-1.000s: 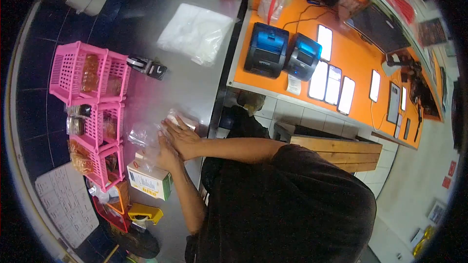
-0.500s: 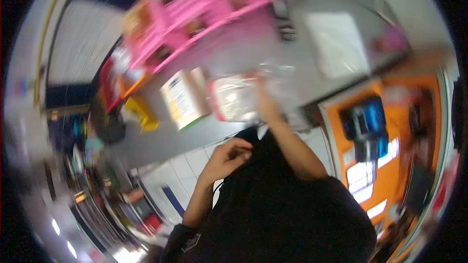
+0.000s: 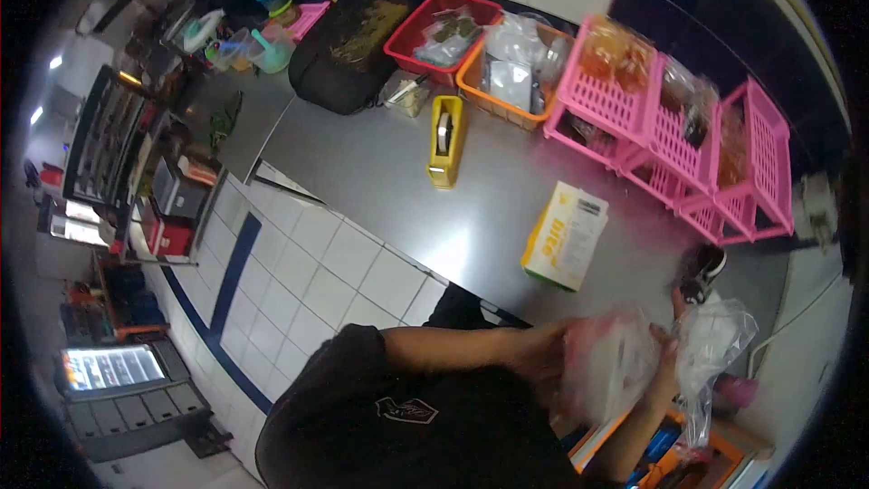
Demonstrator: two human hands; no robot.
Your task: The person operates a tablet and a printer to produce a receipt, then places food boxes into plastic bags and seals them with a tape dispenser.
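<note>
A clear plastic packet (image 3: 608,367) with whitish contents and a reddish edge is between my hands, blurred by motion. My left hand (image 3: 541,353) grips its near left side, and some of those fingers are hidden behind the plastic. On the opposite side my right hand (image 3: 665,353) has its fingers closed at the packet's edge. Crumpled clear and white plastic (image 3: 715,335) shows just beyond the right hand. A yellow and white box (image 3: 566,235) stands on the metal table (image 3: 362,172), a short way above the packet in this view.
Pink stacked baskets (image 3: 670,140) with bagged goods line the back of the table. Left of them are an orange basket (image 3: 507,109), a red basket (image 3: 407,41), a yellow tape dispenser (image 3: 444,145) and a black bag (image 3: 317,72). White floor tiles (image 3: 317,263) lie below the table's edge.
My left hand, earlier free near my body, has come onto the packet. The packet has moved off the table toward me in both hands. The camera view has turned considerably.
</note>
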